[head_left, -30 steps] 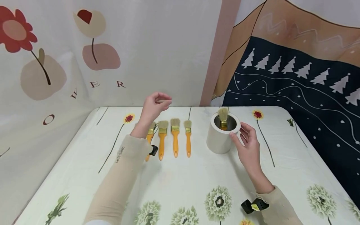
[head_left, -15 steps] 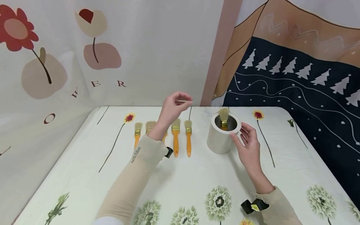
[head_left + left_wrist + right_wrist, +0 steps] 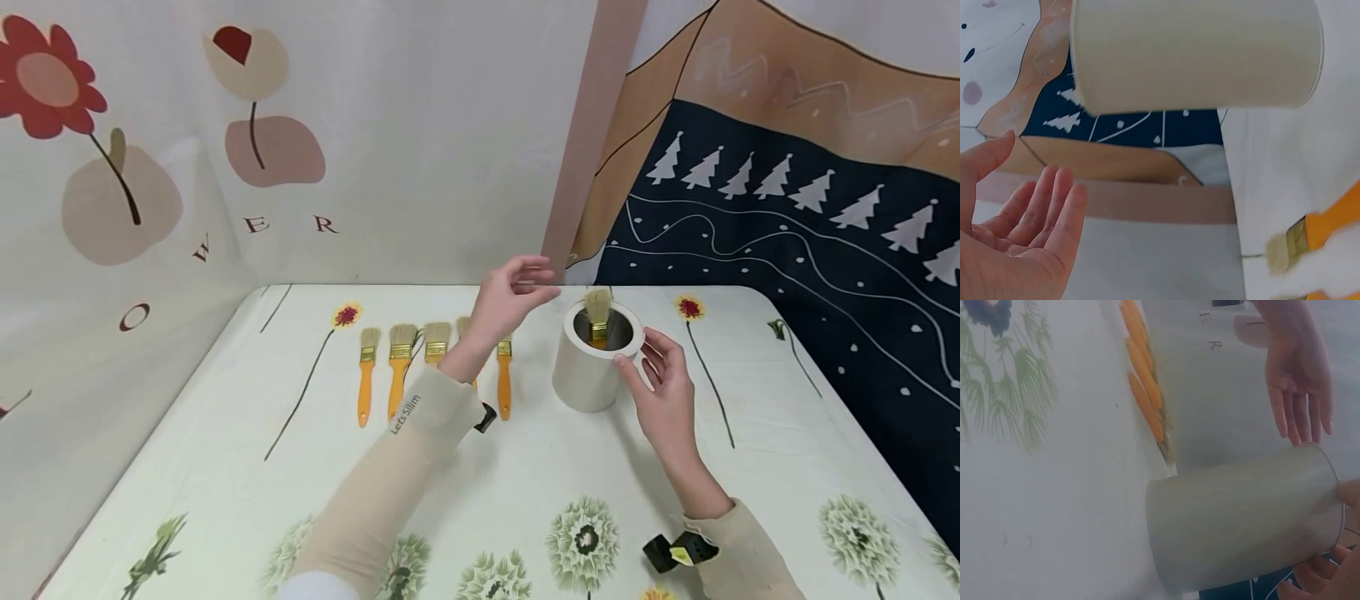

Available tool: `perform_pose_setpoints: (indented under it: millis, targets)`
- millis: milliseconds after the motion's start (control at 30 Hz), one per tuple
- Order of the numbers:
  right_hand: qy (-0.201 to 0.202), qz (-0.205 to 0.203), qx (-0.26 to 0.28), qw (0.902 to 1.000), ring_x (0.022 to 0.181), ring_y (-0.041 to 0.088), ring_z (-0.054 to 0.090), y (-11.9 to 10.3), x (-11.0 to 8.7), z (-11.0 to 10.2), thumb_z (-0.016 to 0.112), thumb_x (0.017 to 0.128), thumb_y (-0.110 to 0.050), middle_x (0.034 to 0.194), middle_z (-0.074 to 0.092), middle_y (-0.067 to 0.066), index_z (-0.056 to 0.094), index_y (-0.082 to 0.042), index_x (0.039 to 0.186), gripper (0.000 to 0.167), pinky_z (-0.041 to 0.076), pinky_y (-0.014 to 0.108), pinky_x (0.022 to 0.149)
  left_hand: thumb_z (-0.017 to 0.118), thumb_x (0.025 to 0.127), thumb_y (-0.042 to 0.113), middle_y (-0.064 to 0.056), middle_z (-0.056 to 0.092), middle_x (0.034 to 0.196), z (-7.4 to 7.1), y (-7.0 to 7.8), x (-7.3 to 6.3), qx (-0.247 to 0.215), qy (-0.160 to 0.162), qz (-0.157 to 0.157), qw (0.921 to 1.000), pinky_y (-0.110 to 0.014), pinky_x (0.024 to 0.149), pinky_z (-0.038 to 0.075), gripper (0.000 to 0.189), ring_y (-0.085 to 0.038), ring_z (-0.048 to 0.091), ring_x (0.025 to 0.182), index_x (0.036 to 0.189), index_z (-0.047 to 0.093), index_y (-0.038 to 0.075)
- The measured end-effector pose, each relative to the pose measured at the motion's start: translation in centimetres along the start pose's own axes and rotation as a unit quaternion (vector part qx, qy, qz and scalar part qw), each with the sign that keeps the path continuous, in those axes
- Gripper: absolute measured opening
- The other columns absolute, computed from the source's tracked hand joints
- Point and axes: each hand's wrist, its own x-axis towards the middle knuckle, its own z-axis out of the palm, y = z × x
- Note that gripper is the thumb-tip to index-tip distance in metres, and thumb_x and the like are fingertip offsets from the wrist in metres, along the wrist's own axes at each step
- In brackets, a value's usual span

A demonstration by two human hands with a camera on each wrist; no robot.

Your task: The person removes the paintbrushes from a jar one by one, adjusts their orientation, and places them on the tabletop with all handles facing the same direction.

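Observation:
A cream-coloured cylindrical canister (image 3: 587, 379) stands upright on the table. Out of its mouth sticks one paintbrush (image 3: 598, 315), bristles up. My right hand (image 3: 663, 387) holds the canister at its right side near the rim, thumb in front and fingers behind. To the left of the canister, my left hand (image 3: 513, 296) is in the air with nothing in it, its fingers loosely extended toward the rim. Beneath the left arm lie several orange-handled paintbrushes in a row, among them the leftmost brush (image 3: 365, 379) and the rightmost brush (image 3: 504, 379); the wrist and sleeve partly cover some.
A white flower-print cloth (image 3: 600, 467) covers the table. Behind it hangs a pale printed curtain (image 3: 420, 150), with a dark tree-patterned drape (image 3: 757, 225) on the right. Black wrist cameras sit on both sleeves.
My left hand has moved right, from above the left brushes to close by the canister, and its fingers have spread a little. The right hand and canister have stayed in place.

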Motion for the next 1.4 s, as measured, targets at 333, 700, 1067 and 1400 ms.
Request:
perform_pose_setpoints:
  millis: [333,700,1067,1400]
  targets:
    - [-0.002,-0.001,0.000,1.0000,0.145,0.028,0.041,0.0,0.0,0.0,0.066,0.097,-0.016,0.153,0.043,0.013,0.037,-0.001,0.147,0.060,0.033,0.046,0.122,0.074,0.091,0.028,-0.004,0.063,0.138,3.1,-0.5,0.3,0.054,-0.003,-0.006,0.9985,-0.036,0.105,0.053,0.047,-0.024,0.058,0.131,0.135,0.060,0.015]
    - [-0.003,-0.005,-0.004,1.0000,0.145,0.028,0.041,0.1,0.0,0.1,0.065,0.097,-0.015,0.153,0.043,0.014,0.037,-0.001,0.147,0.060,0.033,0.046,0.121,0.076,0.090,0.023,-0.003,0.066,0.134,5.6,-1.2,0.9,0.070,0.028,0.007,0.9971,-0.035,0.108,0.051,0.032,-0.020,0.055,0.133,0.119,0.072,0.011]
    - [-0.004,-0.004,0.002,1.0000,0.145,0.028,0.041,0.0,0.0,0.1,0.065,0.097,-0.014,0.153,0.043,0.013,0.037,-0.001,0.147,0.059,0.033,0.046,0.122,0.074,0.091,0.019,-0.002,0.068,0.130,6.4,-0.8,1.0,0.080,0.035,0.031,0.9957,-0.034,0.108,0.051,0.016,-0.018,0.057,0.130,0.103,0.078,0.010]
    - [-0.006,-0.006,-0.002,1.0000,0.145,0.028,0.040,0.1,-0.1,0.0,0.064,0.098,-0.015,0.154,0.041,0.014,0.035,-0.001,0.148,0.059,0.032,0.047,0.122,0.074,0.090,0.020,-0.001,0.076,0.111,6.6,0.1,0.3,0.045,-0.006,0.067,0.9967,-0.026,0.101,0.052,0.012,-0.014,0.066,0.113,0.099,0.077,0.012]
